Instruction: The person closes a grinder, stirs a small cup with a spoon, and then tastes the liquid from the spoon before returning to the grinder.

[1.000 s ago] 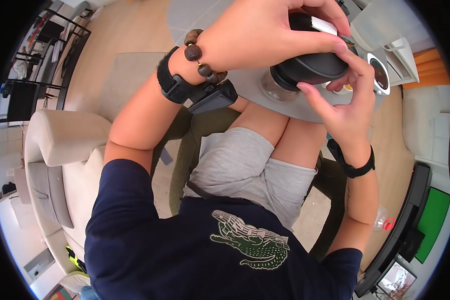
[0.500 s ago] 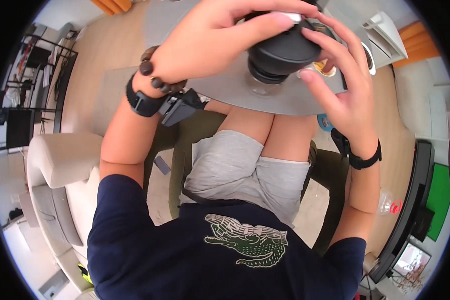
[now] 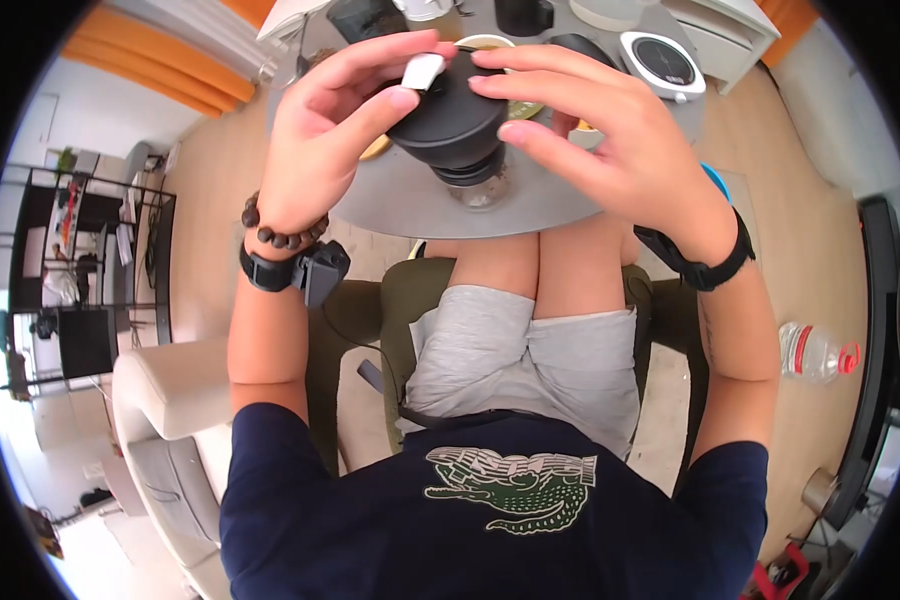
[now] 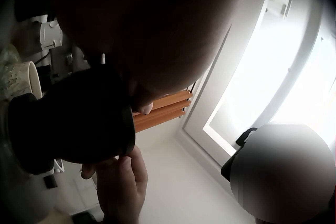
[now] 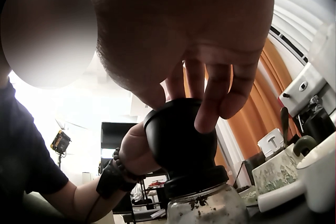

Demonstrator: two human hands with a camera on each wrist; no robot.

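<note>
A black funnel-shaped top (image 3: 455, 120) sits on a clear glass jar (image 3: 482, 190) near the grey table's edge; dark bits cling inside the jar (image 5: 207, 208) in the right wrist view. My left hand (image 3: 320, 130) pinches a small white piece (image 3: 423, 72) at the black top's upper side, between thumb and fingers. Across from it, my right hand (image 3: 625, 130) holds the rim, fingertips on top and thumb against the side. The left wrist view shows the black top (image 4: 89, 119) dark, with the right hand's fingers (image 4: 123, 182) at its rim.
On the table (image 3: 370, 200) stand a white round-dial device (image 3: 662, 65), a black cup (image 3: 523, 15) and a white bowl (image 3: 610, 10). A patterned box (image 5: 278, 171) and white-handled vessel (image 5: 315, 182) are beside the jar. A plastic bottle (image 3: 812, 352) lies on the floor.
The head view has turned, showing more of the table. My hands and the black top now appear further left, and my right thumb has come against its side.
</note>
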